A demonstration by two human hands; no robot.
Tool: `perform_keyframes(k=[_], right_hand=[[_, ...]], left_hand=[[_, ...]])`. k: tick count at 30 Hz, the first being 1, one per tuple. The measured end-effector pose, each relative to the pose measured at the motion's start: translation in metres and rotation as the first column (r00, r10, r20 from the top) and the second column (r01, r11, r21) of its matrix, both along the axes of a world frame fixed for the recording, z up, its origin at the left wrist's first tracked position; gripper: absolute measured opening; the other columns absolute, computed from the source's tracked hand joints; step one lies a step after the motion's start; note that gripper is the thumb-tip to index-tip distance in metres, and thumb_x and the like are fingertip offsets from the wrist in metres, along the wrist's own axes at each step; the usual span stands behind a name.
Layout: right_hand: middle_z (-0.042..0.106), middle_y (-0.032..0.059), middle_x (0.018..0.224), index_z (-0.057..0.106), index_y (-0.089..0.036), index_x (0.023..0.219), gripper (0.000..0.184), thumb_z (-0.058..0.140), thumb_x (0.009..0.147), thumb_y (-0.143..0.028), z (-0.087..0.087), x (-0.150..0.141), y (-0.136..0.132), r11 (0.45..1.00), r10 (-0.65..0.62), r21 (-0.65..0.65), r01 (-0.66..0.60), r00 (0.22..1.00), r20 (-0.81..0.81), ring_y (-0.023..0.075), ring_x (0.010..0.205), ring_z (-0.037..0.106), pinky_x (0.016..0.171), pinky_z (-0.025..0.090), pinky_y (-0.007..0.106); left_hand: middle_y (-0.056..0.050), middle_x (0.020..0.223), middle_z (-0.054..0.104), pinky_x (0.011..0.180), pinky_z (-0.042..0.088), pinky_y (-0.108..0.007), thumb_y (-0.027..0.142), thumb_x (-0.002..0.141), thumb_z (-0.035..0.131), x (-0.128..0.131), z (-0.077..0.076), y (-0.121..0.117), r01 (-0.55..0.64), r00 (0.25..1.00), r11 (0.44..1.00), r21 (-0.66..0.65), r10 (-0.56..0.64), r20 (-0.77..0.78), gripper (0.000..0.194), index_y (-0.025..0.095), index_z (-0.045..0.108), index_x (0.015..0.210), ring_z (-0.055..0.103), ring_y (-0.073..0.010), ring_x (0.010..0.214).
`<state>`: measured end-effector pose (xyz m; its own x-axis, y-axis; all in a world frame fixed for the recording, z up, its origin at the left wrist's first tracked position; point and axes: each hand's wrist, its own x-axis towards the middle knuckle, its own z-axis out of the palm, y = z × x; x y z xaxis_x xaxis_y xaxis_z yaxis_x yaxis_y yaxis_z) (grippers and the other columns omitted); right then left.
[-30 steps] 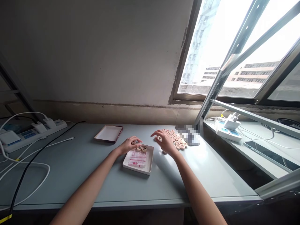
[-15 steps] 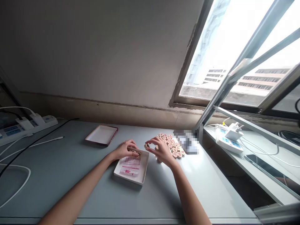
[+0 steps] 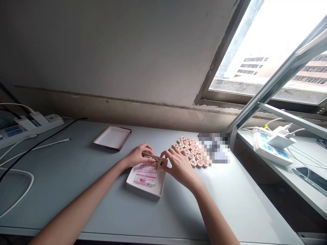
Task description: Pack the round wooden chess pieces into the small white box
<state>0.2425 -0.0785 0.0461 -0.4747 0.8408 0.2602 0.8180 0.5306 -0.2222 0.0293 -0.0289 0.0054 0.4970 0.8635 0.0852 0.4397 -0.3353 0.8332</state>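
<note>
A shallow white box (image 3: 146, 191) lies on the desk, with a folded sheet printed in pink (image 3: 146, 170) inside it. Several round wooden Chinese chess pieces stand in a row along its far wall. My left hand (image 3: 139, 156) is closed over the far left part of the box, thumb on the pieces inside and fingers curled over the wall. At the far right corner my right hand (image 3: 181, 168) pinches a Chinese chess piece (image 3: 161, 163) with a black character, at the end of the row. Other loose pieces (image 3: 191, 149), lettered red or black, lie flat just beyond it.
An open box lid (image 3: 112, 136) rests at the back left. Cables and a power strip (image 3: 33, 129) occupy the left side. A blurred patch (image 3: 214, 148) is beside the loose pieces. On the right, past a metal post, a shelf carries another power strip (image 3: 272, 148) and a phone (image 3: 310, 178).
My right hand has brought its piece left and down from beside the loose pieces to the box's far right corner. My left hand stays at the box. The view has shifted slightly.
</note>
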Motion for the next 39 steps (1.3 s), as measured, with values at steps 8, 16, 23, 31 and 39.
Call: perform_keyframes(k=[8,16,23,31,39], right_hand=[[0.059,0.0016,0.088,0.063,-0.027,0.085,0.012,0.063,0.079,-0.038,-0.001,-0.001,0.001,0.999,0.014,0.052,-0.016,0.999,0.031,0.0201,0.088,0.048,0.078,0.029,0.034],[0.056,0.0052,0.091,0.059,-0.02,0.078,0.014,0.062,0.076,-0.034,-0.005,-0.01,-0.003,0.978,-0.047,0.21,0.017,0.989,0.139,0.0215,0.089,0.045,0.079,0.028,0.036],[0.058,0.0036,0.096,0.055,-0.024,0.092,0.016,0.057,0.081,-0.036,-0.003,-0.007,-0.003,0.99,-0.025,0.138,0.022,1.0,0.018,0.021,0.094,0.048,0.08,0.031,0.035],[0.067,-0.0023,0.085,0.054,-0.025,0.096,0.019,0.052,0.077,-0.021,0.0,0.01,0.013,0.989,-0.146,-0.087,0.123,0.927,-0.345,0.0158,0.075,0.057,0.07,0.039,0.03],[0.067,-0.0019,0.085,0.05,-0.023,0.091,0.02,0.057,0.072,-0.021,-0.016,0.02,0.023,0.987,-0.155,-0.092,0.128,0.896,-0.415,0.0145,0.069,0.058,0.062,0.04,0.027]], left_hand=[[-0.004,0.096,0.056,0.072,0.047,-0.026,0.04,0.069,0.067,0.001,0.002,-0.003,-0.033,0.999,0.998,0.055,0.033,0.007,0.023,0.019,0.067,0.077,0.057,-0.0162,0.081],[-0.002,0.092,0.058,0.071,0.046,-0.026,0.038,0.068,0.068,0.0,0.004,-0.007,-0.084,0.995,0.99,0.114,0.089,-0.038,0.019,0.02,0.065,0.073,0.059,-0.0164,0.08],[-0.002,0.094,0.059,0.071,0.046,-0.026,0.041,0.071,0.064,-0.002,0.001,-0.007,-0.08,0.995,0.987,0.138,0.087,-0.042,0.021,0.021,0.064,0.078,0.059,-0.0166,0.08],[-0.005,0.095,0.059,0.077,0.045,-0.028,0.045,0.079,0.051,-0.013,0.012,-0.008,-0.062,0.995,0.985,0.158,0.073,-0.064,0.03,0.019,0.066,0.083,0.057,-0.0186,0.086],[-0.005,0.088,0.062,0.068,0.044,-0.028,0.045,0.075,0.056,-0.034,0.009,0.003,-0.049,0.983,0.972,0.229,0.087,-0.161,0.029,0.02,0.07,0.08,0.057,-0.0183,0.078]])
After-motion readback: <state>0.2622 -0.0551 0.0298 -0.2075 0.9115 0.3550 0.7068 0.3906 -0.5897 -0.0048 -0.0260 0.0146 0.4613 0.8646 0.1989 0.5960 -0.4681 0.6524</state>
